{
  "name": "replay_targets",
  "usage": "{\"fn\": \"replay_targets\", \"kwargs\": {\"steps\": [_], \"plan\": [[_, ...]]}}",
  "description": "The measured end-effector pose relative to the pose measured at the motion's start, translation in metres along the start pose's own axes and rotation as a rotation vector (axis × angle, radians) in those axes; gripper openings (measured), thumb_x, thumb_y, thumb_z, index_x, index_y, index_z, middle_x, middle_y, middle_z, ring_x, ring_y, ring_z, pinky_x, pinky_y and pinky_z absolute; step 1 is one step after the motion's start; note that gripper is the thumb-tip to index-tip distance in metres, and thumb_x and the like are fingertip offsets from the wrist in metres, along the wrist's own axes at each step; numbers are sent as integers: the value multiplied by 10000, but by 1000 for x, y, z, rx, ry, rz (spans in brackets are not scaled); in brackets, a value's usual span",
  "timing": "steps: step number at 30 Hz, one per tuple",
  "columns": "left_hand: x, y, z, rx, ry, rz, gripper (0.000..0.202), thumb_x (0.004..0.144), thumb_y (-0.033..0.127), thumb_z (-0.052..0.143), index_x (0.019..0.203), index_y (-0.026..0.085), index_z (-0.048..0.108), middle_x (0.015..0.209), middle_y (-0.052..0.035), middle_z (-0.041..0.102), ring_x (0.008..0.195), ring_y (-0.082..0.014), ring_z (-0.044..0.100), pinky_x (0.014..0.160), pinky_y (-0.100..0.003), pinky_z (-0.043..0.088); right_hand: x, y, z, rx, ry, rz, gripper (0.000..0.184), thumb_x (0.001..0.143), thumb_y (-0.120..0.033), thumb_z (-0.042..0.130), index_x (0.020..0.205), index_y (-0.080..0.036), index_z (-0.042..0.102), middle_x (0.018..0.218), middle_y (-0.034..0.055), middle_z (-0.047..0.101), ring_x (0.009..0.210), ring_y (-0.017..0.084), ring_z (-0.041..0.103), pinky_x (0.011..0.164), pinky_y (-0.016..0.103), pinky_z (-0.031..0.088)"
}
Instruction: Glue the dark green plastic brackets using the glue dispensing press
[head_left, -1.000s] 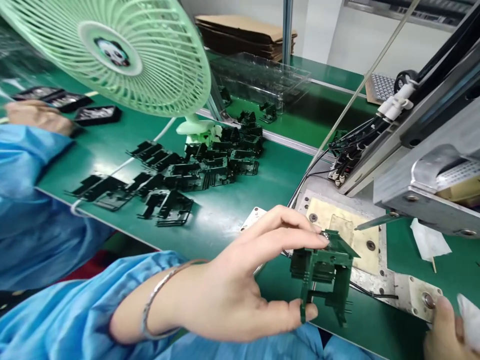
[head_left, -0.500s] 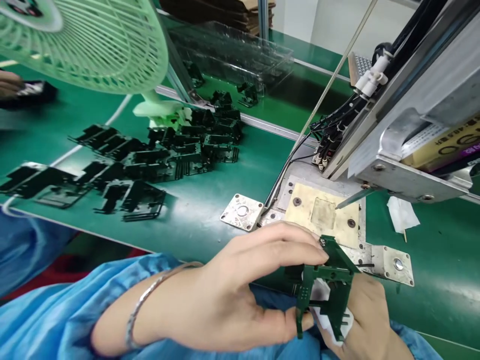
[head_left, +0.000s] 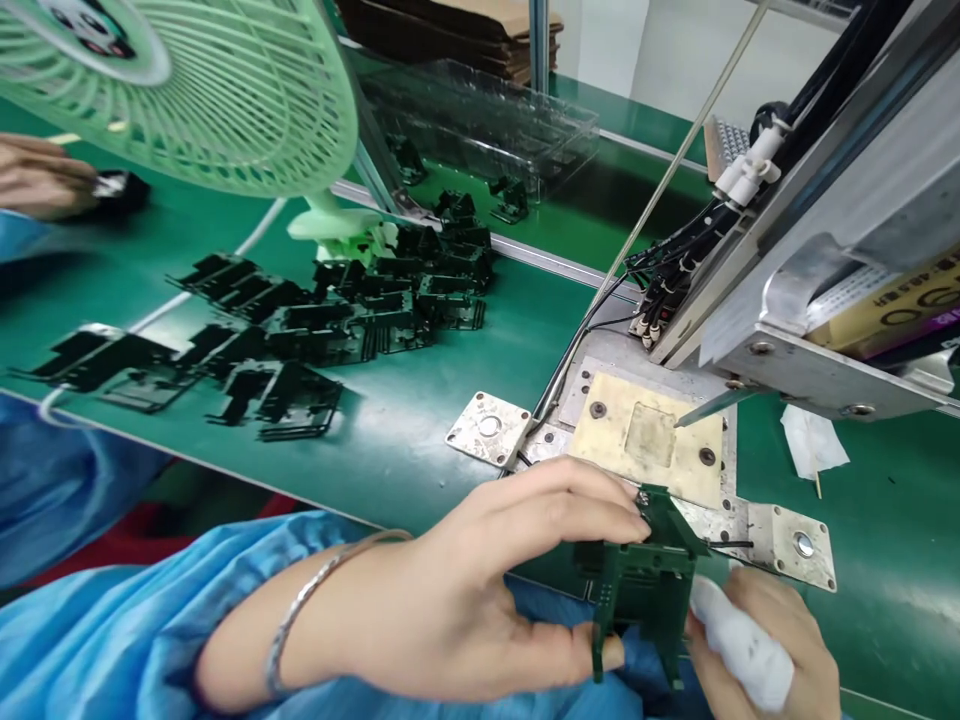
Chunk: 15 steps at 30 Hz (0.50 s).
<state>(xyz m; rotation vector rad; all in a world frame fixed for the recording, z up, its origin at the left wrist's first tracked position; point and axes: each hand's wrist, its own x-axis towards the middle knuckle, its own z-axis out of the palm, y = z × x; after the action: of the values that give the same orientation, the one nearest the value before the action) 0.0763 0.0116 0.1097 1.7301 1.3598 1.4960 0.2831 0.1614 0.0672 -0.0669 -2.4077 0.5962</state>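
My left hand point(head_left: 480, 590) is closed on a dark green circuit board assembly point(head_left: 652, 580), with the fingers on its top edge and the thumb on its lower left side. The assembly stands tilted in front of me, its inside partly in shadow. Just to its right is my right hand point(head_left: 787, 625), closed on a crumpled white wipe point(head_left: 742, 640) that covers part of a finger. The wipe lies beside the board assembly's right edge; whether they touch, I cannot tell.
A cream fixture plate point(head_left: 600, 440) lies under a dispensing needle point(head_left: 712, 405), between two button plates point(head_left: 487, 428). Several dark green assemblies point(head_left: 300, 400) cover the left bench near a green fan point(head_left: 247, 90). Another person's hand point(head_left: 45, 175) is at the far left.
My right hand with the white wipe has come out from behind the board assembly to its right. My left hand keeps its hold. The view has shifted slightly.
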Motion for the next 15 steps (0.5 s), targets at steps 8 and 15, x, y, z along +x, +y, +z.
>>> {"fn": "replay_targets", "kwargs": {"steps": [8,15], "plan": [[10,-4,6,-11,-41,0,597,767,47,776,1286,169,506,1151,-121,595,1089,-222,587,975,-302,532,4,-9,13,13,-37,-54,164,878,-26,486,845,-170,559,642,15,585,540,165,562,506,285,393],[10,-2,10,-7,-32,-14,580,777,77,774,1285,167,510,1153,-116,599,1088,-214,587,974,-281,526,7,-3,8,30,11,-58,161,944,-80,491,844,-155,592,598,19,563,489,153,508,454,288,393]]}}
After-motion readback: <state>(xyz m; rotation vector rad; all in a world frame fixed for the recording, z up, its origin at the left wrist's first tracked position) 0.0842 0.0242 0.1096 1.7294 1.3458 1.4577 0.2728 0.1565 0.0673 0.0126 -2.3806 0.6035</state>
